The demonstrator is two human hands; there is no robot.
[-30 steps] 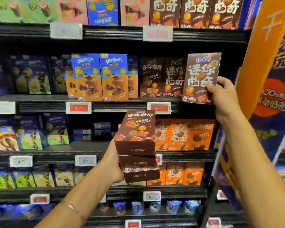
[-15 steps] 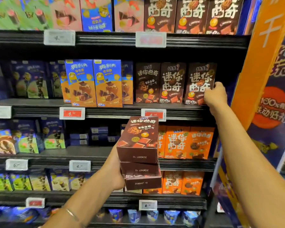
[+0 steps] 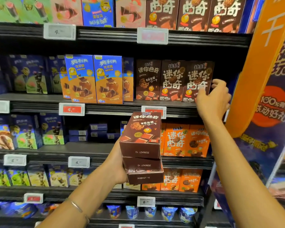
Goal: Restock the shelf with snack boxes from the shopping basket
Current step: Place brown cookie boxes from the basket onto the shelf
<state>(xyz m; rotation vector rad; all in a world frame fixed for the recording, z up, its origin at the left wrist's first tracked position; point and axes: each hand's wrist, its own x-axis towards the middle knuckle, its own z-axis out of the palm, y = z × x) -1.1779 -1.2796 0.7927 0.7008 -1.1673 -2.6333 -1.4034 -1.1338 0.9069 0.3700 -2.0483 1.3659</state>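
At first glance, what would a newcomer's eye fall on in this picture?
First, the stack of three brown boxes in the centre, which the left hand holds up. Next, the right hand at the edge of the rightmost brown box on the shelf above. A tall orange banner stands on the right.

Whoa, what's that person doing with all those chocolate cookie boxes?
A person is filling a shop shelf. Their left hand holds a stack of three brown boxes in front of the shelves. Their right hand is at the edge of the rightmost brown box, which stands on the shelf beside two matching boxes. The hand is blurred, so whether it grips the box is unclear.
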